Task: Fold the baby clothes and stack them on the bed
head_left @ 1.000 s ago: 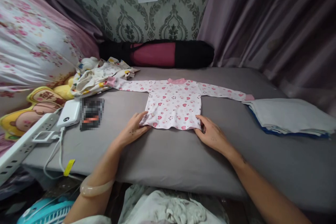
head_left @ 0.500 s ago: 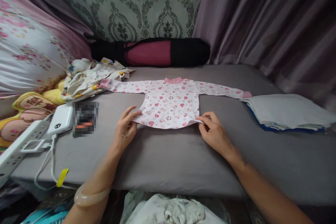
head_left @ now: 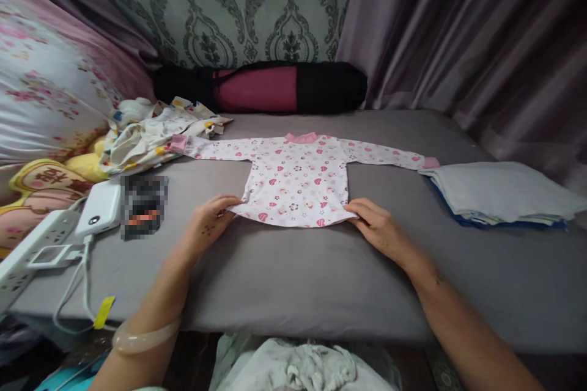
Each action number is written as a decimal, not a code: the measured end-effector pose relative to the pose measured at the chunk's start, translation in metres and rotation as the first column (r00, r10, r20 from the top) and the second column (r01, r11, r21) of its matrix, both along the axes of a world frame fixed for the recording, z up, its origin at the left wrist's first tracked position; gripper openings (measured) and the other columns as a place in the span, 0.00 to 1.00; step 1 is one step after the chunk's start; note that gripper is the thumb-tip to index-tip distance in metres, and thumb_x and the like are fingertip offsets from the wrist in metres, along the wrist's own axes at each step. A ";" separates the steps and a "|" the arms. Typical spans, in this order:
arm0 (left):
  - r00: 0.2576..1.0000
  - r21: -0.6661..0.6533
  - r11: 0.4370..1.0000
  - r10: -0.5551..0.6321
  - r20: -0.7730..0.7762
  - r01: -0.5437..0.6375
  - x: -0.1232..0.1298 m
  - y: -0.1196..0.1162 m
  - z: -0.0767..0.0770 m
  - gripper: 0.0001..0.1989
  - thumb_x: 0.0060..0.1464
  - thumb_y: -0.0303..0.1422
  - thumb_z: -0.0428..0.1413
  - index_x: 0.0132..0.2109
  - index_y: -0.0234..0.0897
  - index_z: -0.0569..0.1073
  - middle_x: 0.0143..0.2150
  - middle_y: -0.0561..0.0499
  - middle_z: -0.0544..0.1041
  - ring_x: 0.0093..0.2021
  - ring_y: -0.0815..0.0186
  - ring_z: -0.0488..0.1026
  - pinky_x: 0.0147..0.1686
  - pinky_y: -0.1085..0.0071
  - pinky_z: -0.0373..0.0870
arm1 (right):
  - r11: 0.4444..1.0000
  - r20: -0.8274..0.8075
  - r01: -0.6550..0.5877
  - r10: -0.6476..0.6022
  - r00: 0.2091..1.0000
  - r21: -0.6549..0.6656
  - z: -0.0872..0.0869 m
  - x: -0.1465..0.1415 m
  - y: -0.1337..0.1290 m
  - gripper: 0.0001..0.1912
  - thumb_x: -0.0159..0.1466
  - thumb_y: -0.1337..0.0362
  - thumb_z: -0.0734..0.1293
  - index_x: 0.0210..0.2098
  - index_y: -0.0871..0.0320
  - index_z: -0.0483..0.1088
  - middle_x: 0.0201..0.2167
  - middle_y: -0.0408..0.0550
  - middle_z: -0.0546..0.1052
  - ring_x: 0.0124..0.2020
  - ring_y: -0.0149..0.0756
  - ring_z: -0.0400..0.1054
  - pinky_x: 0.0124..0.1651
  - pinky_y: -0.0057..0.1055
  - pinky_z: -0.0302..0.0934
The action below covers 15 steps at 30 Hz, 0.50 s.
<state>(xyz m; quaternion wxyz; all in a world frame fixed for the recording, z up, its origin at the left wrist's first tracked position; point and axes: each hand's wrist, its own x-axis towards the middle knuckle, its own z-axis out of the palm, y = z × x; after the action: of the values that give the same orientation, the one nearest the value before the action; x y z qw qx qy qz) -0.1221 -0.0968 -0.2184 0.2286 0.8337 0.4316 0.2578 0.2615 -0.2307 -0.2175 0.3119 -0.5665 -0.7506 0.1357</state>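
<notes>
A small long-sleeved shirt [head_left: 298, 180], white with pink hearts and a pink collar and cuffs, lies spread flat with both sleeves stretched out sideways. My left hand [head_left: 211, 220] pinches its lower left hem corner between thumb and fingers. At the opposite corner, my right hand [head_left: 378, 229] grips the hem the same way. The hem hangs fairly straight between the two hands. The left cuff rests against a crumpled patterned garment [head_left: 151, 134], and the right cuff touches a stack of folded cloth [head_left: 499, 192].
Grey sheet [head_left: 298, 281] covers the surface. A black and pink long bag [head_left: 257, 88] lies along the back wall. On the left are a white power bank [head_left: 98, 208], a power strip [head_left: 34, 250] with cables, and a yellow plush cushion [head_left: 46, 189].
Both hands have moved slightly outward, drawing the hem corners apart and flattening the lower edge. My fingers have closed more on the cloth. The view has shifted a little.
</notes>
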 end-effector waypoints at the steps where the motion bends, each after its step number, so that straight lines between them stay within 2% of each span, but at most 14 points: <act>1: 1.000 0.000 1.000 -0.011 -0.010 0.011 0.000 0.000 0.001 0.14 0.54 0.36 0.49 0.44 0.42 0.76 0.48 0.46 0.77 0.47 0.60 0.75 0.49 0.65 0.70 | 1.000 0.019 -0.018 0.018 1.000 -0.013 0.001 0.001 -0.001 0.15 0.69 0.64 0.57 0.51 0.50 0.70 0.46 0.51 0.73 0.47 0.39 0.70 0.50 0.36 0.66; 7: 0.990 -0.022 0.997 -0.070 -0.121 0.068 -0.006 0.001 0.008 0.14 0.53 0.36 0.48 0.42 0.45 0.75 0.49 0.47 0.76 0.47 0.60 0.74 0.48 0.66 0.70 | 0.999 0.192 0.039 -0.039 0.981 0.001 0.010 0.006 -0.004 0.13 0.68 0.63 0.59 0.44 0.50 0.74 0.41 0.50 0.73 0.41 0.39 0.69 0.44 0.34 0.65; 10: 0.973 -0.019 0.994 -0.107 -0.203 0.106 -0.013 0.004 0.006 0.14 0.55 0.37 0.47 0.42 0.44 0.75 0.49 0.46 0.75 0.46 0.59 0.74 0.47 0.66 0.70 | 1.000 0.263 -0.015 0.020 0.965 -0.022 0.012 0.009 -0.004 0.12 0.68 0.64 0.59 0.40 0.50 0.75 0.40 0.50 0.72 0.40 0.38 0.68 0.43 0.35 0.64; 15: 0.948 -0.008 0.987 -0.157 -0.276 0.161 -0.023 0.007 0.000 0.14 0.57 0.35 0.47 0.45 0.44 0.74 0.51 0.47 0.73 0.48 0.60 0.73 0.48 0.68 0.69 | 0.997 0.309 -0.053 0.067 0.949 -0.055 0.014 0.011 -0.004 0.14 0.65 0.69 0.59 0.40 0.51 0.75 0.41 0.49 0.72 0.39 0.37 0.69 0.41 0.33 0.64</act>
<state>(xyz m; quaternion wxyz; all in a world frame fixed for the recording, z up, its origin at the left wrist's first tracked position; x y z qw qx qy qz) -0.1454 -0.0902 -0.2185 0.1801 0.8952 0.3887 0.1229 0.2725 -0.2344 -0.2039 0.1727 -0.5645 -0.8040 0.0713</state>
